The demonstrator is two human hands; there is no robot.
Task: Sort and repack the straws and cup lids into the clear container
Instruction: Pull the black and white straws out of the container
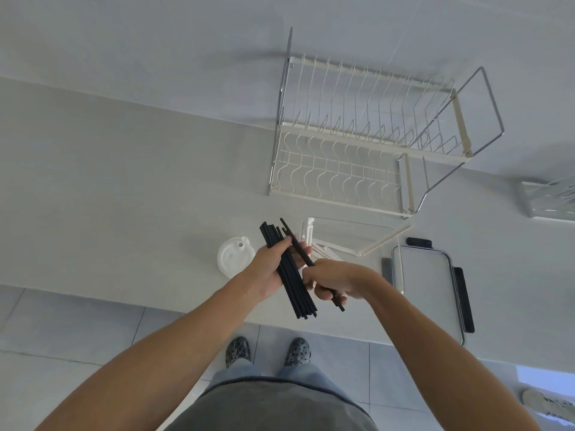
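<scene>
The person's grey shirt point(273, 409) fills the bottom of the view, with two dark perforated clogs point(267, 351) on the tiled floor point(77, 331) below it. Above the counter's edge the left hand point(267, 272) curls round a bundle of black straws point(287, 269), the thumb lying across the top of them; the bundle slants from upper left to lower right and juts out past both sides of the palm. Just beside it the right hand point(336, 279) pinches a single black straw point(300, 253), which crosses close over the bundle at a shallower slant. On the pale counter point(124, 197) behind the left hand lie white cup lids point(231, 256), apparently stacked. Behind the right hand stands the clear container point(351, 237), with cream straws point(385, 239) leaning over its rim and lying inside. To its right lies the container's clear lid point(429, 290) with black clips. A two-tier wire dish rack point(373, 135) stands farther back against the wall, and a second metal rack point(550, 200) is cut off by the right edge.
</scene>
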